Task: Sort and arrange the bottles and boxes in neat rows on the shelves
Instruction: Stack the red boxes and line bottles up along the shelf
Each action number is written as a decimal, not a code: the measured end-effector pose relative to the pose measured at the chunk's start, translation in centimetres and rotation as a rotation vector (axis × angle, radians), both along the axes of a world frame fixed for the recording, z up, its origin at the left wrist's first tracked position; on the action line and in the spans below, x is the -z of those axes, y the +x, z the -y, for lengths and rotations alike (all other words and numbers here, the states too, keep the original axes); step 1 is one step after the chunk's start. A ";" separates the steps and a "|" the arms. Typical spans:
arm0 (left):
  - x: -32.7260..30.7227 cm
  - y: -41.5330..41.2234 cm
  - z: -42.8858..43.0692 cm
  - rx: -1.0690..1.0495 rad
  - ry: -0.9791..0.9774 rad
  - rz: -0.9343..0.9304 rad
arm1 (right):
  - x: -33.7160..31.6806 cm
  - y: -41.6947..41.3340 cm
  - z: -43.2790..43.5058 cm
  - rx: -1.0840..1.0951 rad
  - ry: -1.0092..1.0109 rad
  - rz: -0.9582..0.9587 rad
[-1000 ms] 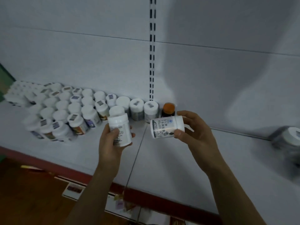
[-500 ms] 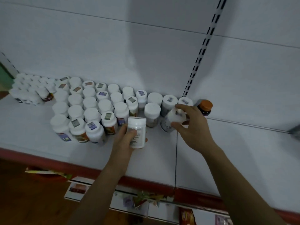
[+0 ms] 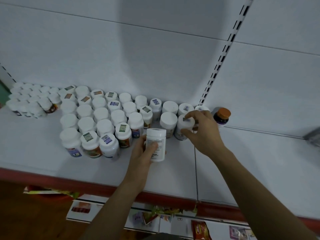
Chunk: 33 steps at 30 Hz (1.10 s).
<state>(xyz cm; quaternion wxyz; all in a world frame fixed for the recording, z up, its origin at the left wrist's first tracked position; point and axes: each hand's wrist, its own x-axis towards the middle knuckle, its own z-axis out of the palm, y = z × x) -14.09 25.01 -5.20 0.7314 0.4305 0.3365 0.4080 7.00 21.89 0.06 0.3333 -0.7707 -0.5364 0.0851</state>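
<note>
Rt bottle [image 3: 182,125] now upright, lt bottle [image 3: 158,141] held

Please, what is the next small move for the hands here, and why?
Probably the right hand should release the right bottle. That bottle seems to stand upright on the shelf, beside a white-capped neighbour in the second row, so gripping it serves nothing more. The left hand holds the left bottle, not yet placed.

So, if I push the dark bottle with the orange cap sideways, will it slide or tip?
The orange-capped bottle looks squat, so it would probably slide on the smooth shelf rather than tip. If knocked over, its round body would likely roll.
</note>
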 end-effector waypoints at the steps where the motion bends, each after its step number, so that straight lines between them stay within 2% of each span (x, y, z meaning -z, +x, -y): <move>1: 0.0 -0.1 0.0 0.008 0.003 -0.005 | 0.1 -0.1 0.1 0.007 -0.004 0.000; 4: -0.2 -0.3 0.2 0.016 0.056 -0.047 | 0.3 -1.0 1.3 0.015 0.086 0.030; 6: -0.8 -0.4 0.4 0.025 0.171 -0.104 | 0.1 -2.3 2.7 -0.001 0.197 -0.009; 9: -1.7 0.3 1.1 0.102 0.334 -0.182 | -0.2 -4.3 5.1 -0.164 0.155 -0.302; 11: -2.1 1.0 1.6 0.159 0.380 -0.190 | 0.2 -4.8 6.2 -0.228 0.128 -0.415; 16: -2.1 1.8 1.8 0.291 0.472 -0.241 | 0.0 -3.2 7.4 -0.139 0.215 -0.654; 18: -1.9 1.9 1.8 0.284 0.474 -0.236 | -0.3 -2.2 7.9 -0.138 0.214 -0.676; 23: -1.4 2.3 2.1 0.240 0.561 -0.291 | -0.4 -1.4 8.4 -0.117 0.218 -0.637; 26: -1.3 2.2 1.9 0.093 0.628 -0.417 | -0.5 0.1 8.3 0.018 0.237 -0.460; 28: -1.3 2.2 1.3 0.000 0.584 -0.466 | -0.8 1.4 7.7 0.105 0.175 -0.294; 33: -1.0 3.4 -0.3 -0.092 0.400 -0.496 | -0.3 2.9 5.0 0.133 0.028 -0.089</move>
